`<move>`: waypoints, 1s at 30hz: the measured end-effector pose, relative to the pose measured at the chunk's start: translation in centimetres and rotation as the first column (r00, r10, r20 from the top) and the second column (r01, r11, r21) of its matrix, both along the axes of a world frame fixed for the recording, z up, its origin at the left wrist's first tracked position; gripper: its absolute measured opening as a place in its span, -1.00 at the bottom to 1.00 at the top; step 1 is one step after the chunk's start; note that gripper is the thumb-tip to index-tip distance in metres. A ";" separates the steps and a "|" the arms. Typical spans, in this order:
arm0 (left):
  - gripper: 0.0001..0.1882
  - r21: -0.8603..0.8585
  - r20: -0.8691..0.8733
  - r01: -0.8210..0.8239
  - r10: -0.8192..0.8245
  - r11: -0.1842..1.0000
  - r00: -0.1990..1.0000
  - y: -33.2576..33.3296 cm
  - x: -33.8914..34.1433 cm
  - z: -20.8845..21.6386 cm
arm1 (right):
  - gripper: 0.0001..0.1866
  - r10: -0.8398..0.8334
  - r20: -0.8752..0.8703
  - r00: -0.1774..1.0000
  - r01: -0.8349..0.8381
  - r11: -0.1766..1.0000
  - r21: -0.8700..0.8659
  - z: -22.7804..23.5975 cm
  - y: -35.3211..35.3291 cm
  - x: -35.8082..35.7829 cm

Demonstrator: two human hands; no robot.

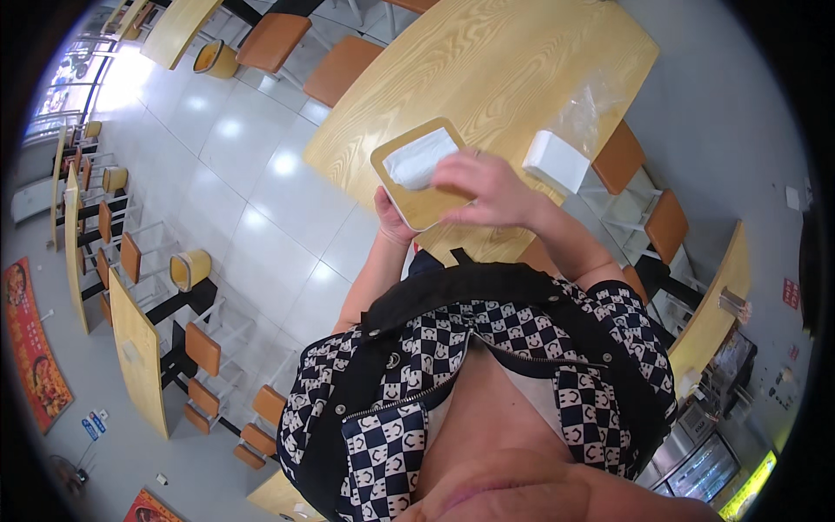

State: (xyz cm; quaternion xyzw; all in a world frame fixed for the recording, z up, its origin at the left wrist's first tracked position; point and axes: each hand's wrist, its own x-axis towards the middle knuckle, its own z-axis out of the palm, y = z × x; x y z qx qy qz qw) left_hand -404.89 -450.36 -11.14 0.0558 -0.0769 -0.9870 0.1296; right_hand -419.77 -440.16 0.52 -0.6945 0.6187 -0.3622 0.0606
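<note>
Table (496, 56); left grip (396, 219) (closed on tray (419, 207))

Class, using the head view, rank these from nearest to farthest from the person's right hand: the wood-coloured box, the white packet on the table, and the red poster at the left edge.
1. Wood-coloured box: in front, partly overlapped by the right hand.
2. White packet: on the table, right of the hand.
3. Red poster: far left, across the room.

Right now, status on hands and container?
Left hand gripping container edge. Right hand over it, contact unclear. White tissues inside, partly covered. White stack on table nearby.
</note>
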 end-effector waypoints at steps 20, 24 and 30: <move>-0.05 0.049 -0.075 0.074 -0.070 0.996 0.995 2.8 9.0 2.7 | -0.37 0.041 -0.448 0.893 0.139 0.922 0.362 7.3 3.6 11.6; -0.05 0.012 -0.051 0.107 -0.107 0.994 0.993 2.9 9.5 3.2 | -0.34 0.052 -0.467 0.883 0.157 0.904 0.398 7.4 3.9 12.1; -0.06 -0.061 -0.005 0.178 -0.179 0.982 0.984 3.3 10.8 1.8 | -0.31 -0.030 -0.142 0.989 0.053 0.985 0.162 5.8 5.2 14.0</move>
